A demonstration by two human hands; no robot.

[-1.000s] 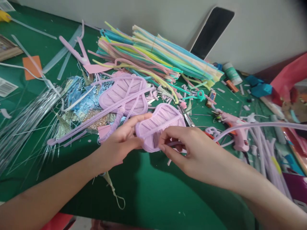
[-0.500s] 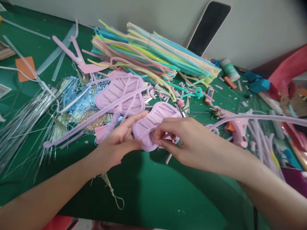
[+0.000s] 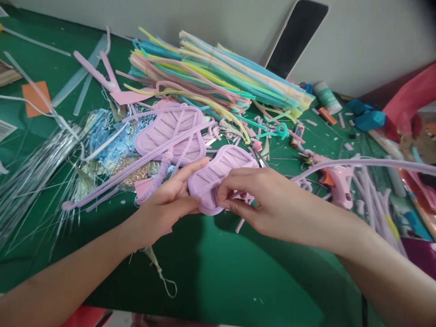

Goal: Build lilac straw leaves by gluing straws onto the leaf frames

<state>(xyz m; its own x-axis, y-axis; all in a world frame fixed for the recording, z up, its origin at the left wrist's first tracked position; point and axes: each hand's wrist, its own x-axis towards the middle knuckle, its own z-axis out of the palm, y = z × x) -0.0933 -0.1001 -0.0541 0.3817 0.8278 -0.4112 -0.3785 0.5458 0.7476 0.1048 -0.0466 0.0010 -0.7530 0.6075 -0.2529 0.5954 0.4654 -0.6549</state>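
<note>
A small lilac pipe-cleaner wing (image 3: 221, 170), with a raised rim and slanted ribs, is held between my two hands above the table. My left hand (image 3: 173, 190) grips its left edge, thumb on top. My right hand (image 3: 250, 190) is closed, thumb and fingertips pinched at the wing's lower right edge; what lies within the pinch is hidden. Just behind my left hand rests a larger lilac pipe-cleaner piece (image 3: 156, 134) of similar ribbed make, with long lilac strips lying across it.
Bundled coloured pipe cleaners (image 3: 218, 75) lie at the back near a leaning phone (image 3: 296, 38). To the right sits a pink glue gun (image 3: 337, 179). Silver wires (image 3: 37, 181) and blue tassels (image 3: 112, 136) spread at left on the green table (image 3: 218, 268).
Almost nothing differs. My right fingertips have shifted very slightly left along the wing, and both hands keep their hold.
</note>
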